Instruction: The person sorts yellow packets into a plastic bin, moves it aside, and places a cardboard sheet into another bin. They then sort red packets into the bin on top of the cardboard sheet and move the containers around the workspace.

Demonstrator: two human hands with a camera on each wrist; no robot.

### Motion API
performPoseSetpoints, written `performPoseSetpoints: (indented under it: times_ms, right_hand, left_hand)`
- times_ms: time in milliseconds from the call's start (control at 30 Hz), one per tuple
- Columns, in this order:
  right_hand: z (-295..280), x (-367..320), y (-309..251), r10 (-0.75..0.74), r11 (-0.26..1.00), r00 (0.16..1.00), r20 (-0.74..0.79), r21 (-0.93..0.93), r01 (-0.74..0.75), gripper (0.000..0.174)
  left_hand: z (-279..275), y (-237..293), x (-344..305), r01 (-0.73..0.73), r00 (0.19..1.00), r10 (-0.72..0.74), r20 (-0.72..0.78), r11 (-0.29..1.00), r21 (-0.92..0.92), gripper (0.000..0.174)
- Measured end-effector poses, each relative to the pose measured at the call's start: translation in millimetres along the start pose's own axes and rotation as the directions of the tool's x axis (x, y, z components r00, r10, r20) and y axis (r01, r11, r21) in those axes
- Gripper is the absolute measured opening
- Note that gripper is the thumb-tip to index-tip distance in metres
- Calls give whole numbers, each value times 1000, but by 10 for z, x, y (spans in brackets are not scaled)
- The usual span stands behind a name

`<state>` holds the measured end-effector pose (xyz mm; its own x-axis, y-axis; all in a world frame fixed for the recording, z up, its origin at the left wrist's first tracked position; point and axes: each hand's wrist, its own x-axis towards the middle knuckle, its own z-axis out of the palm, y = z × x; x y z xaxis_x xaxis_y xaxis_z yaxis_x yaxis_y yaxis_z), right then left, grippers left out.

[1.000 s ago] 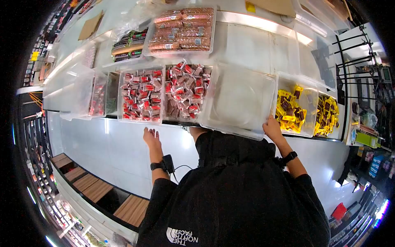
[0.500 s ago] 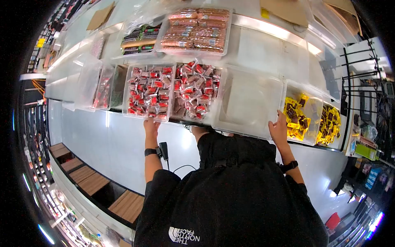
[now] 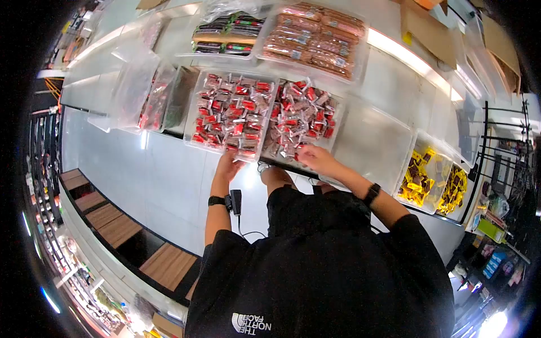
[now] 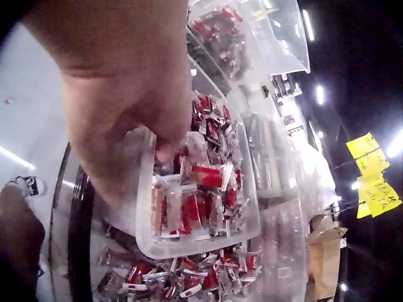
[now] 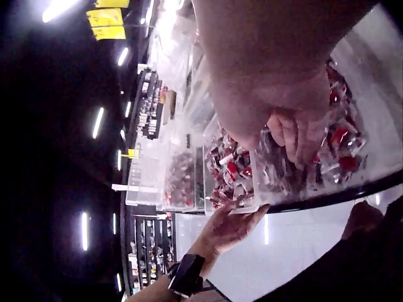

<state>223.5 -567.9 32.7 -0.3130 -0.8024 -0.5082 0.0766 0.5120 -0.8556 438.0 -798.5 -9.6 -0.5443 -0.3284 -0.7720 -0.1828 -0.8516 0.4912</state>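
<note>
At its front edge, my left hand (image 3: 229,165) grips a clear bin (image 4: 145,217) of red-and-clear wrapped pieces (image 3: 236,115); in the left wrist view the thumb lies over the rim. My right hand (image 3: 320,159) is at the front of the neighbouring compartment, over more of the same wrapped pieces (image 3: 304,112). In the right wrist view its fingers (image 5: 291,135) are loosely bent down among the wrappers beside the bin's wall. Whether they touch a piece cannot be made out. The left hand (image 5: 232,228) also shows there under the bin's front edge.
To the right sit an empty-looking clear tray (image 3: 372,135) and bins of yellow packets (image 3: 418,179). Behind are a tub of brown packs (image 3: 315,39) and dark packs (image 3: 228,31). A clear bin (image 3: 132,93) leans at left. The counter's black edge runs in front.
My left hand has come up to the red-piece bin and taken its front edge. My right hand has left the clear tray's right side and moved left to the wrapped pieces. The head view has shifted.
</note>
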Motion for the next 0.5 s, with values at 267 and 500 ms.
performPoseSetpoints:
  times_ms: [267,500]
  right_hand:
    - [849,955,-52,91,996,875,-475,44,-79,35]
    - [876,1106,-305,136,989,720,-681,57,-134,36]
  left_hand:
    - [-1182,1156,75,-80,803,495,-333,642,762,39]
    - [-983,1696,483,-319,789,609,89,282,905,35]
